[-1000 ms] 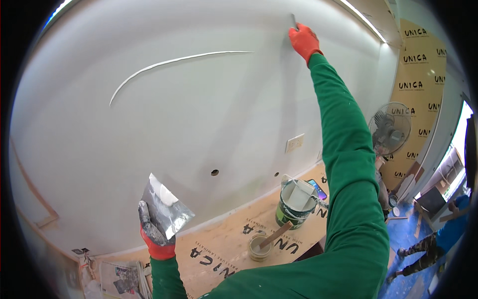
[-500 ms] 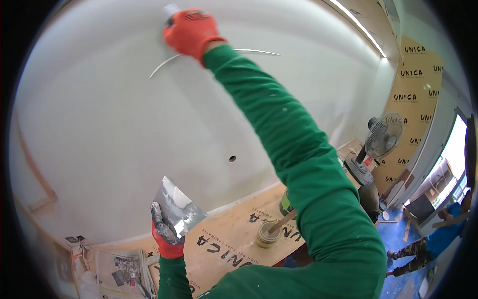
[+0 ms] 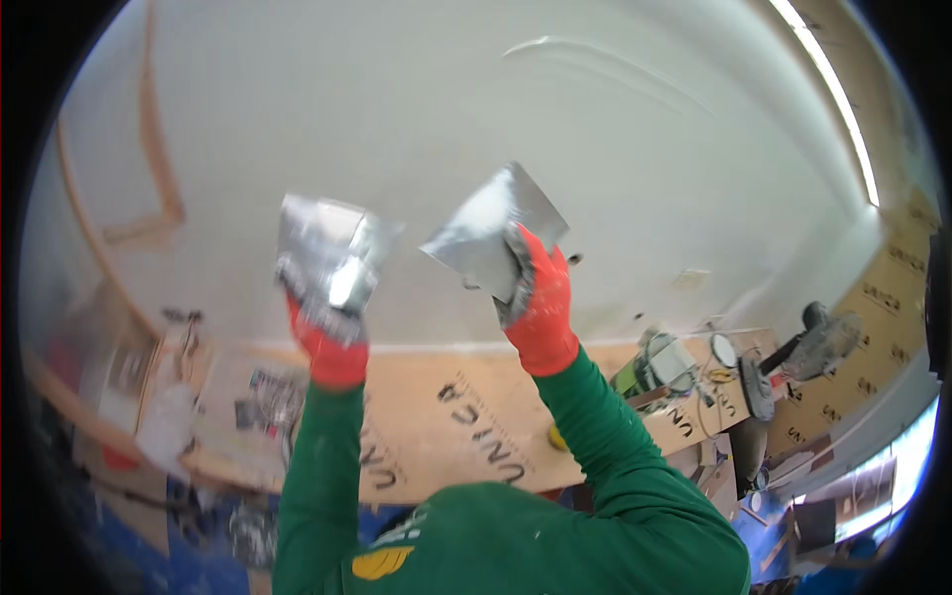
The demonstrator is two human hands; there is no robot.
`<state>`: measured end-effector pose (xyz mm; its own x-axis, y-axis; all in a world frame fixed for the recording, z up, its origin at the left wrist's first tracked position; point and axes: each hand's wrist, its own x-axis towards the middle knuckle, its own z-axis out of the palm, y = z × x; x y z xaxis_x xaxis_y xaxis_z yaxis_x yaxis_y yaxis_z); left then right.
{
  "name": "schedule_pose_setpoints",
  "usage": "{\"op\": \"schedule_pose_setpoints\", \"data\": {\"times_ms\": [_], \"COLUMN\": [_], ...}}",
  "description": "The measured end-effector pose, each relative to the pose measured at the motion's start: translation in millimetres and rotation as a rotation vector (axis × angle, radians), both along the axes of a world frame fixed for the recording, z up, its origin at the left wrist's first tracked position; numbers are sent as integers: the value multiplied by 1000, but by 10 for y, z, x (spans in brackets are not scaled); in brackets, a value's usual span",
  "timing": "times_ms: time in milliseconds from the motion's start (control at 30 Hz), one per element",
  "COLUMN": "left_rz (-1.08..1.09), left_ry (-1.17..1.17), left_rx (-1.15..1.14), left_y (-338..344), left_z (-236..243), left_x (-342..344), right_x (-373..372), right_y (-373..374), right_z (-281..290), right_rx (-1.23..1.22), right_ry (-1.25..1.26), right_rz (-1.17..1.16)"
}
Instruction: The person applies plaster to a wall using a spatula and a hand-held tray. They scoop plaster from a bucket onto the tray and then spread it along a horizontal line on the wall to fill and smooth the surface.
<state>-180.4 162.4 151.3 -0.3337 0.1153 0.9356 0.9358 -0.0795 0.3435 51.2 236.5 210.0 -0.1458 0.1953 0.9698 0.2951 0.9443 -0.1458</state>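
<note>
Two flat metal blades are up in front of the pale wall (image 3: pixel 416 129), side by side with a gap between them. The left blade (image 3: pixel 332 238) is blurred and shiny, and I can't tell from here how much paste is on it. The right blade (image 3: pixel 486 213) is tilted, one corner pointing up, with a white smear across its face.

The left hand (image 3: pixel 327 332), in a red glove with a grey, smudged palm, has its grip closed on the lower part of its blade. The right hand (image 3: pixel 537 302), gloved the same way, has its grip closed on the other one, the thumb side lying along the metal.

Higher on the wall, toward the right, runs a thin curved white streak (image 3: pixel 540 43). Below the hands stretches the tabletop (image 3: pixel 426 362), tan and marked with dark lettering. A green-sided bucket (image 3: pixel 627 379) is on it past the right sleeve, a white piece across its top. A newspaper (image 3: pixel 268 397) lies at the left part. Farther right there's a fan (image 3: pixel 831 342), and a bright light strip (image 3: pixel 828 84) runs above.
</note>
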Motion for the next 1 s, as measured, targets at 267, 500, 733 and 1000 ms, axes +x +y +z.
{"op": "schedule_pose_setpoints", "data": {"times_ms": [267,500,733,1000], "left_rz": [-272,-328,-1060,-1108], "left_ry": [-6,243,238,-213], "left_rx": [3,4,-256,-664], "left_y": [123,259,432,386], "left_z": [231,165,306,-86], "left_x": [490,906,1140,1320], "right_x": [-49,101,670,3328], "right_y": [-393,-294,15,1199], "right_z": [-613,-332,-67,993], "right_rx": [-319,-1160,-899,-43], "right_ry": [131,849,818,402], "right_rz": [-12,697,578,-268]}}
